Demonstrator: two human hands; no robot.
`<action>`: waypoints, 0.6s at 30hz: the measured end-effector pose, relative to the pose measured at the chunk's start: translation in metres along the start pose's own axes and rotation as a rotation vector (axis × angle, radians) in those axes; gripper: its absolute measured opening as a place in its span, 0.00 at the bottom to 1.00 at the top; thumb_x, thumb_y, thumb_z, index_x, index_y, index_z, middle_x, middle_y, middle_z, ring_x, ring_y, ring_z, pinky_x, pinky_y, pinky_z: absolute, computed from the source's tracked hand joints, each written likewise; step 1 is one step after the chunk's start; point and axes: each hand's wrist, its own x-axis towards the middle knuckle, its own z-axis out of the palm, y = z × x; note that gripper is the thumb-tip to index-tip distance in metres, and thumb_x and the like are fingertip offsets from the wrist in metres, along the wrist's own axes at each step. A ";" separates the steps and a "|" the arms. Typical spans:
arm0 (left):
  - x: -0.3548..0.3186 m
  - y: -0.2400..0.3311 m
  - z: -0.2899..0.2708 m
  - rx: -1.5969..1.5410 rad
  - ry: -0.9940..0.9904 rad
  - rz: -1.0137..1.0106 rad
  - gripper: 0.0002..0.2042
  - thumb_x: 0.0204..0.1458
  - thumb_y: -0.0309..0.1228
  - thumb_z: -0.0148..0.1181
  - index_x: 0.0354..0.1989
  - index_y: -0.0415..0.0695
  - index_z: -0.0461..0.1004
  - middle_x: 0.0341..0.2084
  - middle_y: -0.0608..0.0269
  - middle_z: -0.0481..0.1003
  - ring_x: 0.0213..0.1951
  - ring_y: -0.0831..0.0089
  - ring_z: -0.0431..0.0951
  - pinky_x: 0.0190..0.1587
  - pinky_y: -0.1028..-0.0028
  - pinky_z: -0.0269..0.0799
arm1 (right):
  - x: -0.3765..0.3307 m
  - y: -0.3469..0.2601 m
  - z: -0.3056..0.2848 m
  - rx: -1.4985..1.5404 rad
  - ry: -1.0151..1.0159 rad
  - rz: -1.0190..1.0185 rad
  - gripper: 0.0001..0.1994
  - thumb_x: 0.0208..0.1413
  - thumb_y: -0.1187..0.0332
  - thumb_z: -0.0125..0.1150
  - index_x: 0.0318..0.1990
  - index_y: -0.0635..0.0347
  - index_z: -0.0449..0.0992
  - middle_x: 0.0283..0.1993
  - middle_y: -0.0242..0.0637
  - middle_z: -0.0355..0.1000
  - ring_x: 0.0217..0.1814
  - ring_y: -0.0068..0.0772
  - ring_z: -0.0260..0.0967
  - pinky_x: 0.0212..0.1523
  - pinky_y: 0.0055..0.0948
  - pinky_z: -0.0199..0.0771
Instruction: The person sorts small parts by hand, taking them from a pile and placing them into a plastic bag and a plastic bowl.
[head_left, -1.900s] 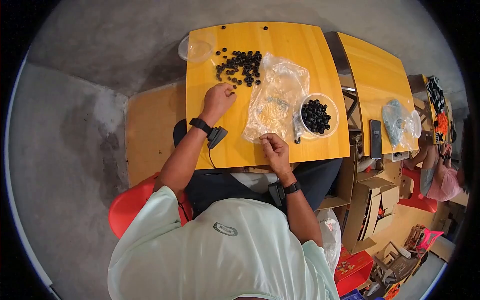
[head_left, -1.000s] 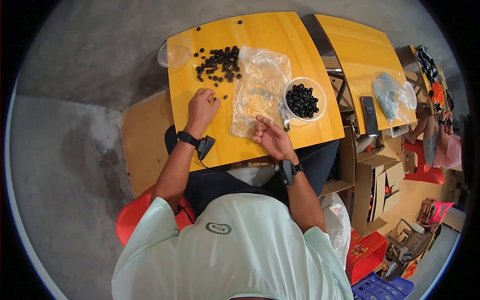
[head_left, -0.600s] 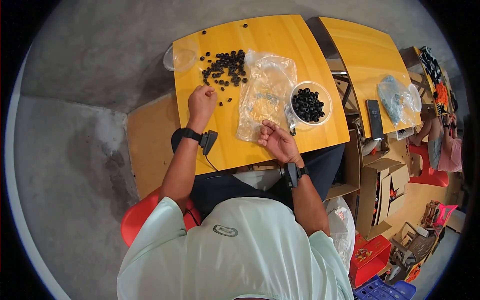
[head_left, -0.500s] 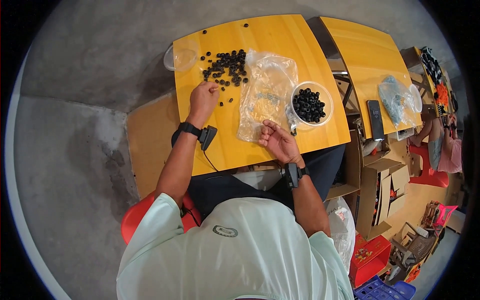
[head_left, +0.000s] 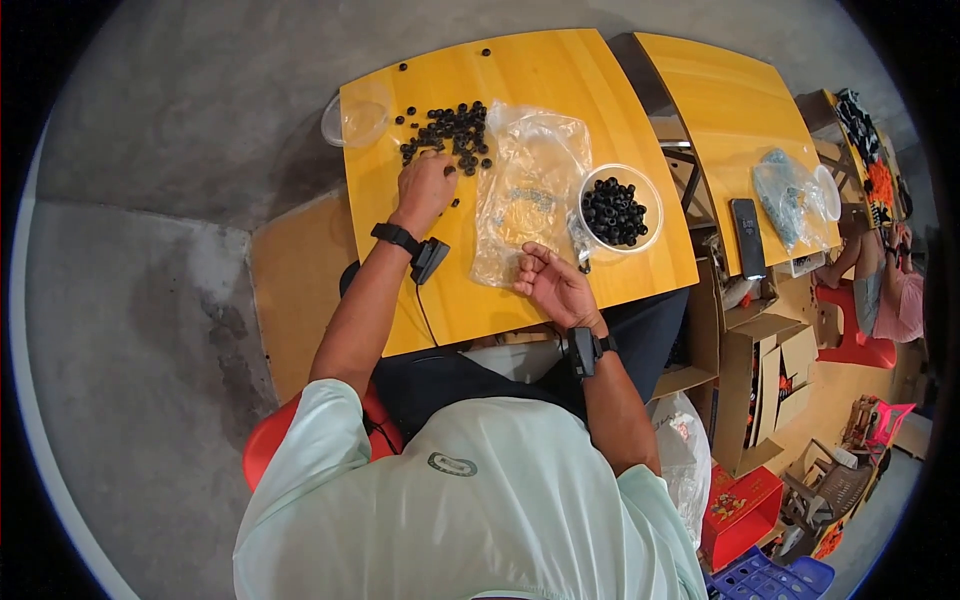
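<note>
So the shirt (head_left: 440, 530) has an oval badge (head_left: 452, 465), lettering too small to read. Left hand (head_left: 427, 187) reaches down to the near edge of the black beads (head_left: 457, 128) on the table's (head_left: 570, 65) far left, fingers bent. Right hand's (head_left: 557, 287) palm-up by the plastic bag's (head_left: 540, 150) near edge, fingers loosely curled. Can't tell whether either holds a bead.

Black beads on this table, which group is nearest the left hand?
The loose pile, left of the flat plastic bag; the other group sits in the round tub.
</note>
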 end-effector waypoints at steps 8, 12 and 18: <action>-0.044 0.013 -0.041 -0.812 0.015 -0.315 0.09 0.52 0.26 0.66 0.40 0.37 0.79 0.24 0.69 0.75 0.25 0.79 0.75 0.30 0.79 0.71 | -0.003 -0.001 -0.005 -0.002 0.005 -0.006 0.19 0.67 0.60 0.50 0.58 0.64 0.68 0.45 0.37 0.71 0.48 0.34 0.70 0.56 0.36 0.71; -0.096 0.056 -0.055 -1.094 -0.147 -0.387 0.09 0.54 0.22 0.64 0.43 0.36 0.76 0.25 0.72 0.74 0.24 0.87 0.71 0.27 0.84 0.67 | -0.004 -0.002 -0.005 -0.044 0.024 0.003 0.19 0.66 0.61 0.51 0.57 0.65 0.69 0.44 0.37 0.72 0.47 0.33 0.70 0.55 0.36 0.72; -0.127 0.095 -0.058 -1.210 -0.187 -0.350 0.09 0.54 0.21 0.63 0.43 0.36 0.75 0.24 0.73 0.73 0.24 0.88 0.70 0.27 0.84 0.66 | -0.003 0.002 0.015 -0.282 0.114 -0.002 0.14 0.65 0.62 0.53 0.50 0.62 0.73 0.42 0.34 0.72 0.45 0.29 0.69 0.53 0.33 0.70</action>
